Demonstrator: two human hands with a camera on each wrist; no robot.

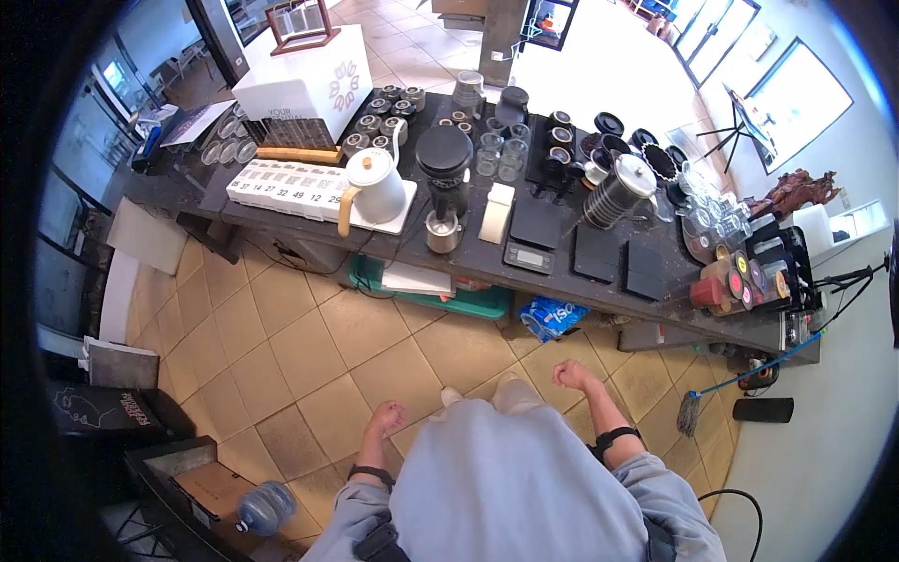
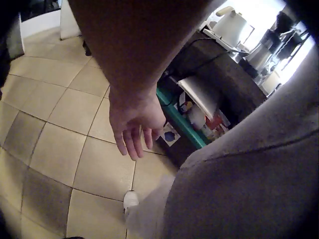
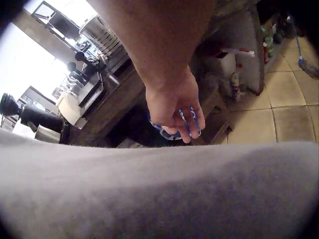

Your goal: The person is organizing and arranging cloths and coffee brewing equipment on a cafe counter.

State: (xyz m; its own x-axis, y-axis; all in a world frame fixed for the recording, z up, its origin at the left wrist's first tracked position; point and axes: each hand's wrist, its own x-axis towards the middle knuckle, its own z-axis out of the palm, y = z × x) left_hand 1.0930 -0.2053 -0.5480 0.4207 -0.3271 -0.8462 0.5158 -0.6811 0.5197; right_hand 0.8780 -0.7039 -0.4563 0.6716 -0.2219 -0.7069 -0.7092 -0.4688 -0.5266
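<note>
Both hands hang in front of the body, away from the counter. The left hand [image 1: 390,415] holds nothing; in the left wrist view the same hand [image 2: 137,122] has its fingers loosely bent downward over the floor tiles. The right hand [image 1: 573,375] is empty too; in the right wrist view this hand [image 3: 177,109] hangs with relaxed fingers, a blue bag showing behind and between them. On the counter [image 1: 375,245] stand a white kettle [image 1: 375,187], a black-topped grinder [image 1: 444,155], black scales [image 1: 529,258] and a metal-ribbed press [image 1: 618,192].
Beneath the counter are a green tray [image 1: 482,304] and a blue bag [image 1: 552,318]. Glasses and jars [image 1: 735,281] crowd the counter's right end. A mop [image 1: 688,412] leans at the right; a large water bottle [image 1: 267,508] lies at the lower left.
</note>
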